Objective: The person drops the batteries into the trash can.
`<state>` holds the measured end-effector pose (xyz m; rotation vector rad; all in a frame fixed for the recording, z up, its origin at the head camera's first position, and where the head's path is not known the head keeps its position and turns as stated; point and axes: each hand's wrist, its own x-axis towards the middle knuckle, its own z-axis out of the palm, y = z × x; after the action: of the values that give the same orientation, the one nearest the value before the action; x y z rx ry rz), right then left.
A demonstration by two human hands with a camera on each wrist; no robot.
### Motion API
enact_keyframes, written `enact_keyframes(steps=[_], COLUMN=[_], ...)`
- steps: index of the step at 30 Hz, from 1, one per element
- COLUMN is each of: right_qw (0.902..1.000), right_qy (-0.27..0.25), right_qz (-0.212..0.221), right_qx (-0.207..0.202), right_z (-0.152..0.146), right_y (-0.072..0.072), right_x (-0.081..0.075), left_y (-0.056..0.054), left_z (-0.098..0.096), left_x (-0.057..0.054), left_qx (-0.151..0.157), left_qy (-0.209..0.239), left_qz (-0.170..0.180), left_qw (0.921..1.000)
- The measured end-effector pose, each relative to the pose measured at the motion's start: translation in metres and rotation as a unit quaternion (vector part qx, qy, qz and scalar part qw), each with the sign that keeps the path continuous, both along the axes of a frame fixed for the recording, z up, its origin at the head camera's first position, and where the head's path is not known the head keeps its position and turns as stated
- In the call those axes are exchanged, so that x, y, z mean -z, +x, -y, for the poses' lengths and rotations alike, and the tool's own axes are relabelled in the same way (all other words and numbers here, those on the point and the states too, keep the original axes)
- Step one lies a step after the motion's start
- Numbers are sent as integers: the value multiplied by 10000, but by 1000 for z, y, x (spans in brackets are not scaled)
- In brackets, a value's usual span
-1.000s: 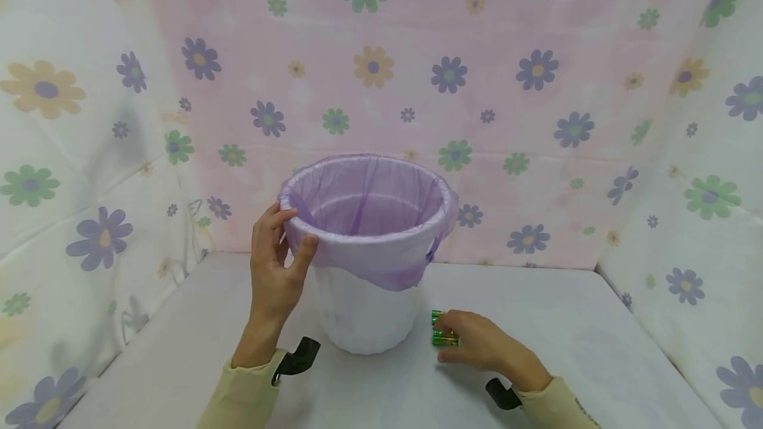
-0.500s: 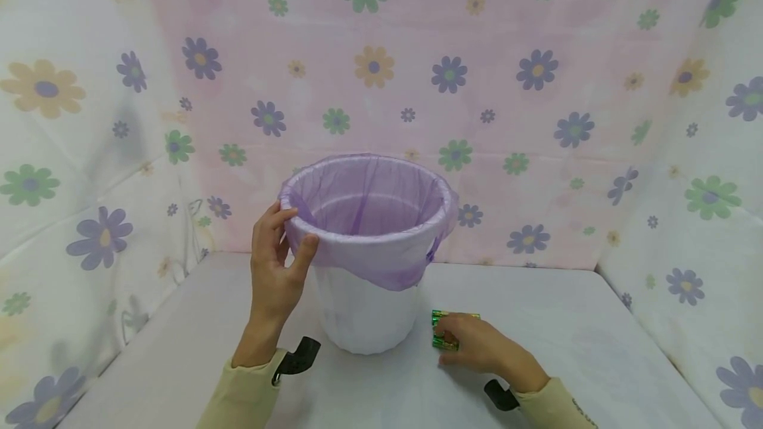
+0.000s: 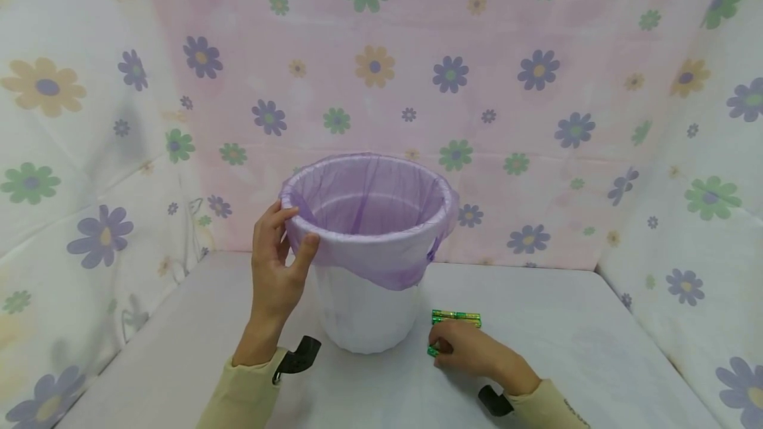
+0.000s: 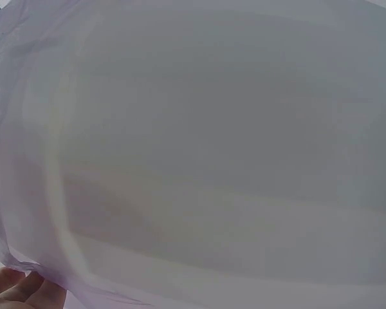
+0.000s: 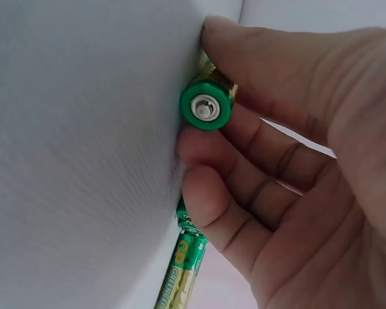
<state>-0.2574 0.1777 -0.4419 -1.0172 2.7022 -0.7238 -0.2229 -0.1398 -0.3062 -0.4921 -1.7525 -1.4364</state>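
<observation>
A white waste bin point(image 3: 368, 316) stands upright on the table, lined with a purple plastic bag point(image 3: 390, 273) folded over its rim. My left hand point(image 3: 276, 286) holds the bin's left rim, thumb on the outside and fingertips at the lip. In the left wrist view the bin wall fills most of the picture. My right hand point(image 3: 477, 349) is low at the table to the right of the bin. Between its thumb and fingers it pinches a green and gold battery point(image 5: 207, 106), metal tip facing the camera. More such batteries point(image 3: 456, 316) lie side by side just beyond that hand.
A white cloth covers the table point(image 3: 536, 303). Flower-patterned curtains point(image 3: 405, 91) close in the back and both sides. The bin's open mouth faces up, well above the batteries.
My right hand has drawn one battery toward me, away from the others, which now show more fully behind it. The left hand and the bin have stayed put.
</observation>
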Motion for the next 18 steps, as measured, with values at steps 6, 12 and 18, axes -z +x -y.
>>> enact_keyframes(steps=[6, 12, 18], right_qw=[10000, 10000, 9998], right_qy=[-2, -29, -105], right_qz=[44, 53, 144], right_qx=[2, 3, -16], right_z=[1, 1, 1], right_y=[-1, 0, 1], right_x=[1, 0, -1], left_y=[3, -10, -1], left_z=[-1, 6, 1], left_x=[-2, 9, 1], left_qx=[-19, 42, 28], left_qy=[-1, 36, 43], left_qz=[16, 0, 35], left_qw=[10000, 10000, 10000])
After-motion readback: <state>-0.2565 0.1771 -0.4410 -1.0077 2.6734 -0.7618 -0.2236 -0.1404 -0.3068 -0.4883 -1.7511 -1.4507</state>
